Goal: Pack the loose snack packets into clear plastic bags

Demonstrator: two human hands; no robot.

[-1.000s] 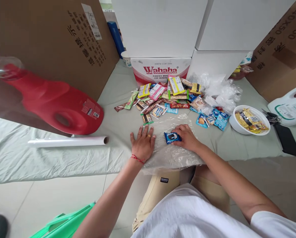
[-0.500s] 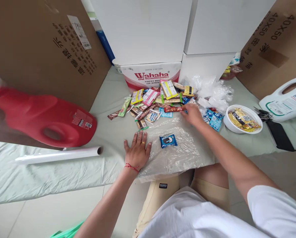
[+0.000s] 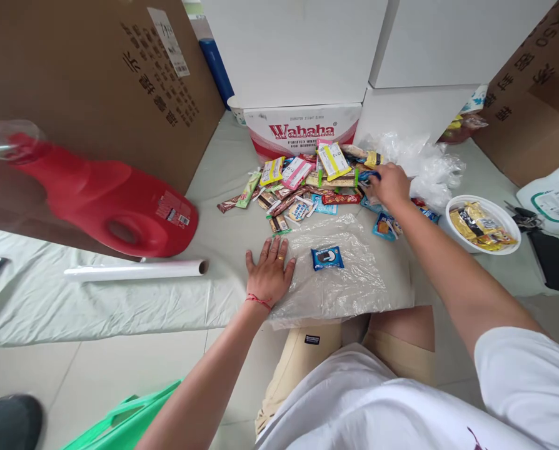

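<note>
My left hand (image 3: 269,272) lies flat with fingers spread on the left edge of a clear plastic sheet (image 3: 354,284). A small blue snack packet (image 3: 327,257) rests on the sheet, right of that hand. My right hand (image 3: 392,189) is at the right side of a heap of wrapped snacks (image 3: 298,172), its fingertips closed on a dark blue snack packet (image 3: 367,177) that they partly cover. Below its fingers lie a red snack bar (image 3: 341,199) and light blue packets (image 3: 383,226).
A white bowl (image 3: 448,215) of gold packets stands right, beside a black phone (image 3: 554,261) and a white jug (image 3: 554,199). Crumpled clear bags (image 3: 432,169) lie behind. Left are a red jug (image 3: 120,206) and a white roll (image 3: 139,270). A Wahaha box (image 3: 302,128) backs the heap.
My right hand has moved from the red bar to the dark blue packet farther back and right. My left hand stays flat on the sheet. The view has shifted slightly left.
</note>
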